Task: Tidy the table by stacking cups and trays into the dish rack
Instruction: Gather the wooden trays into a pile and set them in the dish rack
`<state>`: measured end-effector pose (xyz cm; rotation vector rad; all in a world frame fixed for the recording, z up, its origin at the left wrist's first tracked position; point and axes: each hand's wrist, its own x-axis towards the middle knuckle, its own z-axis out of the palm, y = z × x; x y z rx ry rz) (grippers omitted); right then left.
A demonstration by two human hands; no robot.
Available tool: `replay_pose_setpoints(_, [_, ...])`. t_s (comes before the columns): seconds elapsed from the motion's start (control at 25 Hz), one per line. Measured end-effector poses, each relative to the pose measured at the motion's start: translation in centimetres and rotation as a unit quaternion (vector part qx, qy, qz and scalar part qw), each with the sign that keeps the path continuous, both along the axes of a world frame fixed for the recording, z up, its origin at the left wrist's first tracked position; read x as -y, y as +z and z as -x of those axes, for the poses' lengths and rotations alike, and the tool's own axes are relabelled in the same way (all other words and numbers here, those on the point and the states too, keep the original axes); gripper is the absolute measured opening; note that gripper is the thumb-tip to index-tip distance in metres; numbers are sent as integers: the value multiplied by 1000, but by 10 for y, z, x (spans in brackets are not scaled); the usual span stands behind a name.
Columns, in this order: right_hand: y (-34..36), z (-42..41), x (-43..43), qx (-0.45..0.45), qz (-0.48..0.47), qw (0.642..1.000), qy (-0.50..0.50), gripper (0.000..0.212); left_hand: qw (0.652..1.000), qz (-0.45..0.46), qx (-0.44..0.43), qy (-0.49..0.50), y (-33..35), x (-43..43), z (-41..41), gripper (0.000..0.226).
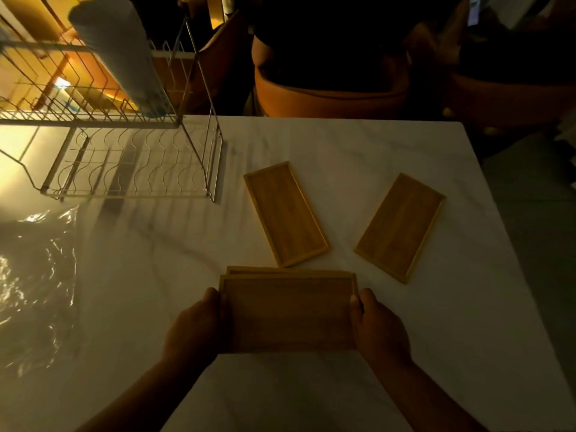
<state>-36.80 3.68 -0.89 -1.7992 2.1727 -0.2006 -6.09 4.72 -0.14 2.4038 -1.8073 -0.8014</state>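
At the table's [358, 145] left edge a sheet of crinkled clear plastic [37, 291] lies flat, catching the light. Behind it, at the far left corner, stands the two-tier wire dish rack [134, 169]. Its lower tier of wavy wires holds nothing that can be seen, and a tall stack of pale cups [118, 54] lies tilted on the upper tier, its lower end near the tier's front rail. No brand, label or writing can be read on anything in this dim view.

Near the middle of the table's near edge the left hand [193, 332] grips the left short end of a stack of wooden trays [288, 313], thumb on the top rim and fingers hidden underneath. At least two trays sit in that stack, the rim of a lower one peeking out along the far side; whether the stack touches the table cannot be told. The right hand [380, 328] clasps the opposite short end in the same way, thumb over the rim.

Just beyond the stack, toward the table's centre, a single wooden tray [285, 213] lies flat, its long side angled so the near end points right. To its right, nearer the right edge, another wooden tray [400, 227] lies flat, slanted the other way, apart from the first.

Past the far edge are brown chairs [333, 88] in deep shadow.
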Motion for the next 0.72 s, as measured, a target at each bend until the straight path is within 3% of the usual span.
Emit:
replay_pose_setpoints(0.28, [-15, -4, 11, -17, -34, 999, -3, 31, 999, 16, 1, 30, -24, 18, -9, 35])
replay_pose_setpoints(0.48, [-21, -10, 12, -70, -33, 997, 6, 28, 999, -8, 9, -37, -41, 26, -17, 23])
replay_pose_setpoints(0.72, [-20, -30, 6, -39, -64, 995, -70, 42, 997, -5, -38, -62, -51, 33, -29, 37])
